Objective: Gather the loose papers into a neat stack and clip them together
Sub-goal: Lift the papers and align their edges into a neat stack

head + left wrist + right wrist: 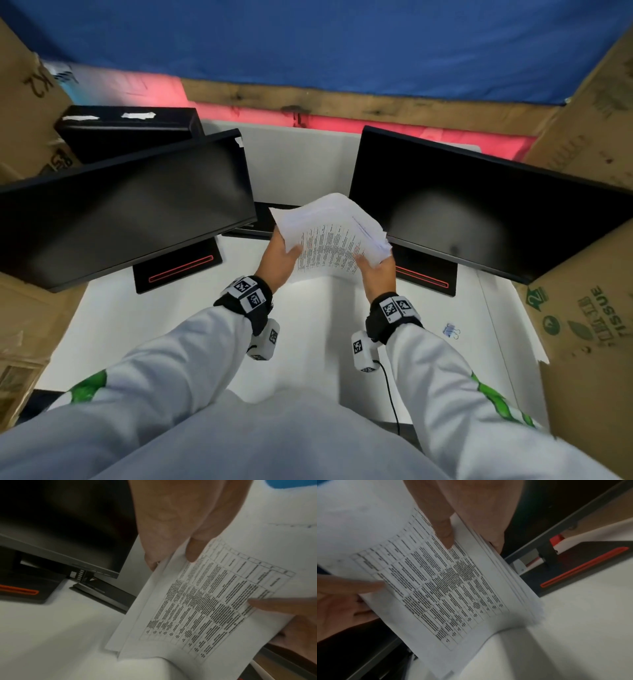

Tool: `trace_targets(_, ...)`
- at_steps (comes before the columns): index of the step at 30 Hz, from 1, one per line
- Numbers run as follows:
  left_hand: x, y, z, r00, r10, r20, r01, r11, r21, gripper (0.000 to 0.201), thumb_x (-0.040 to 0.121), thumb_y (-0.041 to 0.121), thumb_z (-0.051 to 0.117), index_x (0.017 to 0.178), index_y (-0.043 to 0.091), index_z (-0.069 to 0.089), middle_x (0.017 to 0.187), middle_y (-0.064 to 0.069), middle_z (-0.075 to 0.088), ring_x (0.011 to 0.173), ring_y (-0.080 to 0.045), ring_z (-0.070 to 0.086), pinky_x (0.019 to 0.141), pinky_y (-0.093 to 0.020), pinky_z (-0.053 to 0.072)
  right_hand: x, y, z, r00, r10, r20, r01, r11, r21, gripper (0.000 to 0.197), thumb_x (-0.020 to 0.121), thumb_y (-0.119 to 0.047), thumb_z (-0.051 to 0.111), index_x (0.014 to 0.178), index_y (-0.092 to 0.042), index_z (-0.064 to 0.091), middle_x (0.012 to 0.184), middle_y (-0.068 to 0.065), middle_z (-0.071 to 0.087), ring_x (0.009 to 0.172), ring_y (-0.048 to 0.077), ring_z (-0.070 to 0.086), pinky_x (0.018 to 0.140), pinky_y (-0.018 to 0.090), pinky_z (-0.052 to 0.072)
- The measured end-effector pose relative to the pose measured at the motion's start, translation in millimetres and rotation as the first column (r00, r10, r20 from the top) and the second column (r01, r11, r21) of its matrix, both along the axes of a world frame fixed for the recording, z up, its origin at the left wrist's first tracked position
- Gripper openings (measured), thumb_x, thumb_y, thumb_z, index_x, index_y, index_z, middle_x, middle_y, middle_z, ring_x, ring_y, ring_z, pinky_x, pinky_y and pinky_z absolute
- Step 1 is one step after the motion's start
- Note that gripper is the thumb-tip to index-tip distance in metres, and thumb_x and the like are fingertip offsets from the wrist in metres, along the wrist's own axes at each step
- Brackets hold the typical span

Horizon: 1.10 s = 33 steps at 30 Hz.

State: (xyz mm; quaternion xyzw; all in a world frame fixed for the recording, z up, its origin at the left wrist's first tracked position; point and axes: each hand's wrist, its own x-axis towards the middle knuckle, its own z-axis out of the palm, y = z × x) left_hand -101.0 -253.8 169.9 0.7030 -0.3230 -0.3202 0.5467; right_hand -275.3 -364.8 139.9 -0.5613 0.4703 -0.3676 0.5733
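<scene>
A sheaf of printed papers point(329, 236) stands tilted on its lower edge on the white desk point(164, 329) between two monitors. Its top sheet carries a dense table of text point(211, 601) point(440, 582). My left hand point(281, 255) grips the left edge, thumb on the front and fingers behind. On the right edge my right hand point(375, 267) holds the sheaf the same way, thumb on the printed face. The sheet edges on the right side are fanned and uneven point(527, 596). A small blue binder clip point(450, 330) lies on the desk to the right of my right wrist.
A black monitor point(130, 205) on a red-striped base stands at the left, another monitor point(479, 205) at the right, close behind the papers. Cardboard boxes point(589, 308) wall both sides of the desk. A black cable point(390, 394) hangs from my right wrist.
</scene>
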Motion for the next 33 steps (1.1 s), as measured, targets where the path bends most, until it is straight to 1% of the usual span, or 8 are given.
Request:
trace_targets(6, 8.5, 6.8, 20.0, 0.995, 0.058, -0.079, -0.067, 0.99, -0.121, 0.043, 0.097, 0.006, 0.056, 0.137, 0.015, 0.043, 0.133, 0.004, 0.06, 0.122, -0.009, 0.06, 0.111, -0.033, 0.044, -6.6, -14.5, 10.2, 0.998, 0.06, -0.03, -0.061, 0.997, -0.047, 0.056, 0.088, -0.006, 0.068, 0.138, -0.007, 0.044, 0.126, 0.002, 0.062, 0.107, 0.007, 0.062, 0.086, 0.006, 0.049)
trace_targets(11, 15.0, 27.2, 23.2, 0.993, 0.023, -0.114, -0.036, 0.993, -0.115, 0.064, 0.083, 0.007, 0.077, 0.134, 0.021, 0.042, 0.125, -0.003, 0.064, 0.115, -0.019, 0.065, 0.101, -0.039, 0.053, -19.5, -1.3, -19.0, 0.958, 0.174, -0.228, -0.175, 0.984, 0.017, 0.064, 0.087, -0.013, 0.069, 0.143, -0.007, 0.04, 0.138, 0.005, 0.055, 0.123, 0.019, 0.055, 0.112, 0.031, 0.04)
trace_targets(16, 32.8, 21.1, 72.3, 0.976, -0.089, 0.198, 0.113, 0.987, -0.116, 0.063, 0.08, 0.016, 0.08, 0.131, 0.032, 0.046, 0.114, -0.003, 0.067, 0.106, -0.019, 0.066, 0.097, -0.034, 0.052, -10.0, -8.4, -10.5, 0.939, 0.19, -0.287, -0.218, 0.974, -0.069, 0.038, 0.094, -0.015, 0.062, 0.13, -0.005, 0.056, 0.127, 0.011, 0.065, 0.117, 0.025, 0.061, 0.103, 0.032, 0.046)
trace_targets(18, 40.0, 18.8, 97.3, 0.852, -0.23, 0.471, 0.231, 0.971, 0.058, 0.057, 0.081, 0.019, 0.079, 0.129, 0.033, 0.051, 0.114, 0.001, 0.065, 0.105, -0.012, 0.065, 0.098, -0.031, 0.051, -8.4, -11.1, -4.7, 0.922, 0.227, -0.312, -0.276, 0.954, -0.119, 0.04, 0.095, -0.015, 0.059, 0.133, -0.006, 0.053, 0.127, 0.009, 0.064, 0.114, 0.022, 0.06, 0.098, 0.028, 0.043)
trace_targets(21, 38.6, 6.1, 113.9, 0.443, -0.506, 0.74, 0.275, 0.862, 0.425, 0.046, 0.083, 0.031, 0.075, 0.126, 0.028, 0.057, 0.117, 0.006, 0.068, 0.108, -0.017, 0.062, 0.098, -0.038, 0.047, -0.6, -10.2, 6.5, 0.891, 0.287, -0.353, -0.365, 0.914, -0.179, 0.04, 0.096, -0.014, 0.057, 0.136, -0.01, 0.052, 0.124, 0.005, 0.064, 0.108, 0.014, 0.058, 0.095, 0.025, 0.042)
trace_targets(23, 31.0, -4.4, 111.3, 0.39, -0.537, 0.748, 0.217, 0.843, 0.492, 0.031, 0.088, 0.027, 0.067, 0.118, 0.023, 0.06, 0.112, -0.001, 0.071, 0.106, -0.028, 0.065, 0.09, -0.037, 0.049, 7.7, -7.9, 15.5, 0.878, 0.318, -0.358, -0.408, 0.888, -0.212, 0.04, 0.096, -0.014, 0.055, 0.136, -0.013, 0.052, 0.12, 0.005, 0.066, 0.106, 0.016, 0.06, 0.092, 0.026, 0.045)
trace_targets(28, 38.5, -1.5, 110.1, 0.585, -0.34, 0.736, 0.095, 0.93, 0.354, 0.017, 0.091, 0.02, 0.059, 0.104, 0.028, 0.066, 0.093, -0.005, 0.073, 0.093, -0.03, 0.068, 0.073, -0.031, 0.046, -6.7, -24.9, 15.9, 0.937, 0.167, -0.306, -0.225, 0.96, -0.166, 0.032, 0.084, -0.028, 0.073, 0.11, -0.018, 0.057, 0.1, -0.002, 0.065, 0.09, 0.017, 0.061, 0.073, 0.025, 0.05)
trace_targets(33, 85.2, 27.6, 108.6, 0.954, -0.123, 0.274, 0.098, 0.99, 0.104, 0.029, 0.09, 0.013, 0.069, 0.119, 0.016, 0.069, 0.113, -0.004, 0.074, 0.104, -0.024, 0.071, 0.094, -0.036, 0.054, -48.8, -41.2, -7.9, 1.0, -0.016, -0.024, 0.019, 0.99, 0.142, 0.085, 0.077, -0.014, 0.082, 0.145, -0.008, 0.03, 0.135, 0.01, 0.052, 0.119, 0.02, 0.054, 0.094, 0.026, 0.045)
